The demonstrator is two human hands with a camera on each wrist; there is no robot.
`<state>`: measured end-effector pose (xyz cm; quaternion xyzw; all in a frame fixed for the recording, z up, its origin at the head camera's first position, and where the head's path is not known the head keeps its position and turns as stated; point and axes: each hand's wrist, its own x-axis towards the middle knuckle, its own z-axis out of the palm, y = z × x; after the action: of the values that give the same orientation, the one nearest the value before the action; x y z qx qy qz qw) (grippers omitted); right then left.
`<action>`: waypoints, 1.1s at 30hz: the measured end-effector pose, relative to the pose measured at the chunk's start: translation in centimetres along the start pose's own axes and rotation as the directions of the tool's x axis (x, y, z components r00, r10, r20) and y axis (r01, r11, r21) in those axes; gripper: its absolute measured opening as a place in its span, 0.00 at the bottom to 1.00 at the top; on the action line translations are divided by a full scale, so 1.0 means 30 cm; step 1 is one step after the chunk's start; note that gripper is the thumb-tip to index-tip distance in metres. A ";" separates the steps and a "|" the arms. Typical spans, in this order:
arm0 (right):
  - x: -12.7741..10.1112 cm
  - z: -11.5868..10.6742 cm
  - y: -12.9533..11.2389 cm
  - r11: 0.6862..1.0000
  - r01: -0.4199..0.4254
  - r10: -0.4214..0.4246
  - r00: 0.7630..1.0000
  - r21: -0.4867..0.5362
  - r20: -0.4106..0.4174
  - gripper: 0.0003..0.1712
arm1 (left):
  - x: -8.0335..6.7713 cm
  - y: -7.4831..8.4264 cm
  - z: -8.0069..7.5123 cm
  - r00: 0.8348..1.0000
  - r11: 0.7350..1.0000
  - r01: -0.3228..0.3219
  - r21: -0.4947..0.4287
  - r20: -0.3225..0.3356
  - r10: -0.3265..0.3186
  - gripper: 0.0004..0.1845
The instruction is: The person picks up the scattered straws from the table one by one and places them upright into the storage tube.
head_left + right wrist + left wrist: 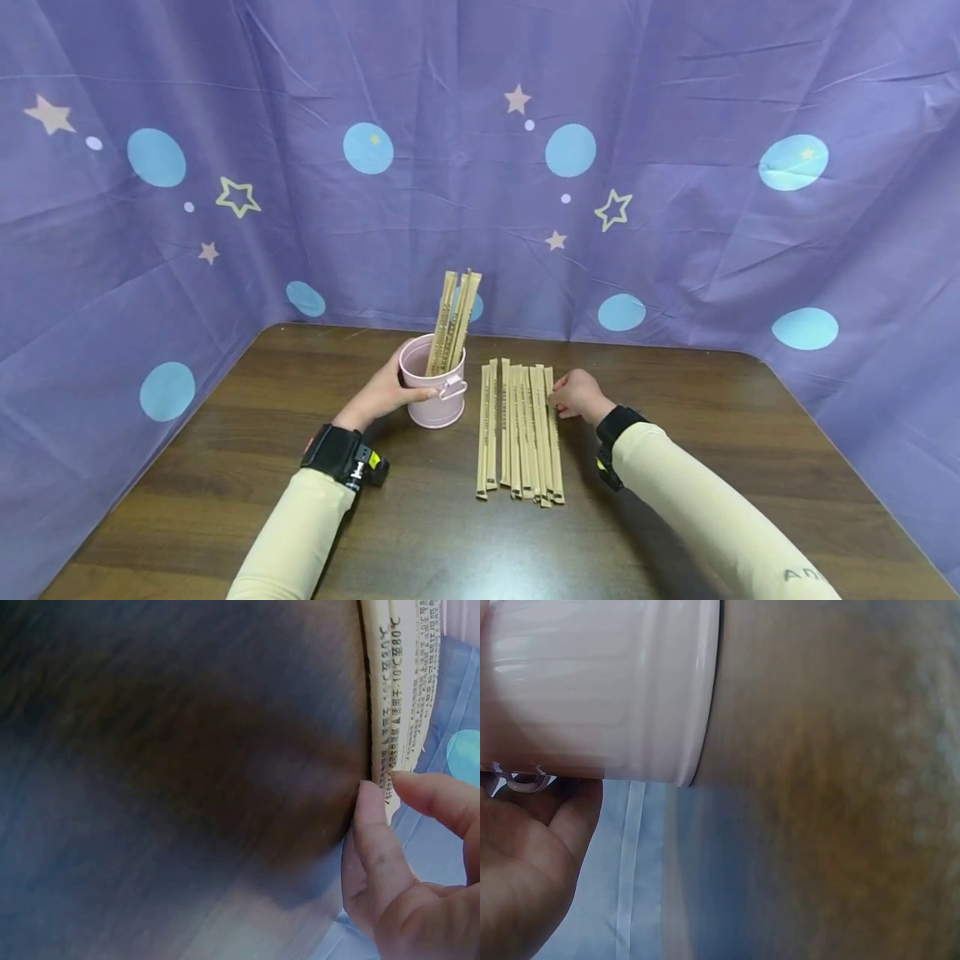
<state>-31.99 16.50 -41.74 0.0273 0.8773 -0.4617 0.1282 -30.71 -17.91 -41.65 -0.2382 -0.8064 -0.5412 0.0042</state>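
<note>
Some straws (454, 325) lean in the bucket (437, 413), which sits on the table (187, 475), with a row of loose straws (537, 433) lying just to its right and a curtain (465, 208) hanging behind it.

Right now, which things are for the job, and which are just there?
For the job: pink bucket, straws inside it, row of straws by the right fingers.

Just there: brown table, purple curtain, wristbands.
</note>
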 end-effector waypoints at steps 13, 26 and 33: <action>-0.018 0.024 -0.016 0.996 0.014 -0.023 0.994 -0.088 -0.105 0.07 | 0.004 0.003 -0.005 1.000 1.000 -0.006 -0.023 0.007 0.006 0.49; -0.003 0.017 -0.016 0.991 -0.028 0.012 0.993 -0.131 -0.118 0.10 | 0.000 -0.002 0.000 1.000 1.000 0.006 0.001 0.005 -0.006 0.49; -0.013 -0.022 -0.008 1.000 -0.017 0.014 0.990 -0.023 -0.141 0.05 | -0.003 -0.006 -0.001 0.999 0.999 -0.032 0.013 0.004 0.031 0.48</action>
<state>-31.79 16.91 -41.10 0.0651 0.8893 -0.4472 0.0698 -30.71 -18.03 -41.80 -0.2520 -0.8062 -0.5351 0.0128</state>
